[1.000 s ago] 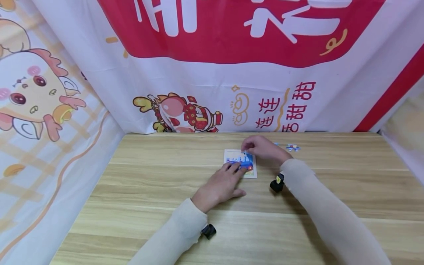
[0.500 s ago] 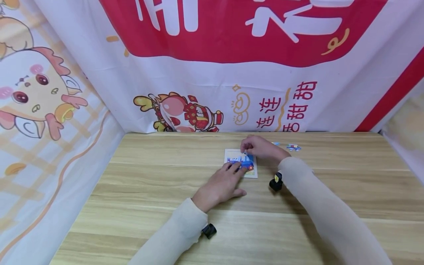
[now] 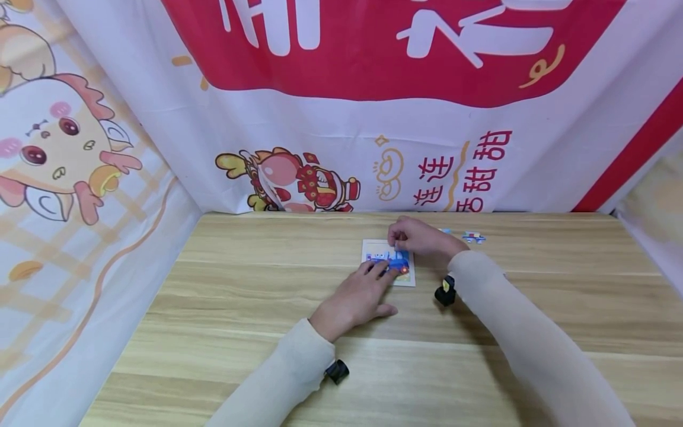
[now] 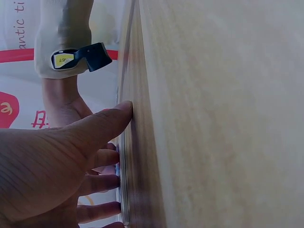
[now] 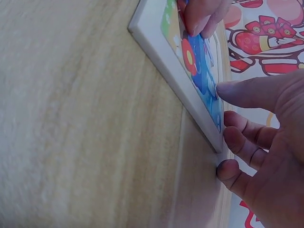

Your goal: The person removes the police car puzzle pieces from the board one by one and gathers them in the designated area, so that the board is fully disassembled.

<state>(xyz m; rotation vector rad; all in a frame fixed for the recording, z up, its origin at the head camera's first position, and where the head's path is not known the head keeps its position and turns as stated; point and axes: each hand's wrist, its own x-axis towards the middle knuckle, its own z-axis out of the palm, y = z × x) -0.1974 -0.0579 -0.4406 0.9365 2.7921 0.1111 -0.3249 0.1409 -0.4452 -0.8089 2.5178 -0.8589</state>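
Observation:
A small jigsaw puzzle in a white frame (image 3: 407, 283) shows a blue vehicle picture and lies on the wooden table. My left hand (image 3: 356, 295) rests its spread fingertips on the lower part of the picture, the thumb apart from it. At the top right of the puzzle, my right hand (image 3: 418, 237) has its thumb and fingers drawn together, pinching a small puzzle piece against the picture; the piece is mostly hidden by the fingers. In the right wrist view, the thumb (image 5: 242, 92) touches the blue picture surface (image 5: 202, 78) while the other fingers curl near the frame's edge.
A loose puzzle piece (image 3: 473, 237) lies right of the right hand, with another light-blue one (image 3: 446, 230) partly hidden behind that hand. A printed cloth (image 3: 331, 130) hangs along the table's back edge. Bare wooden table (image 3: 256, 279) surrounds the puzzle.
The right hand's fingertips have shifted very slightly at the top of the puzzle, and the piece beneath them sits lower against the picture. The left hand stays in place.

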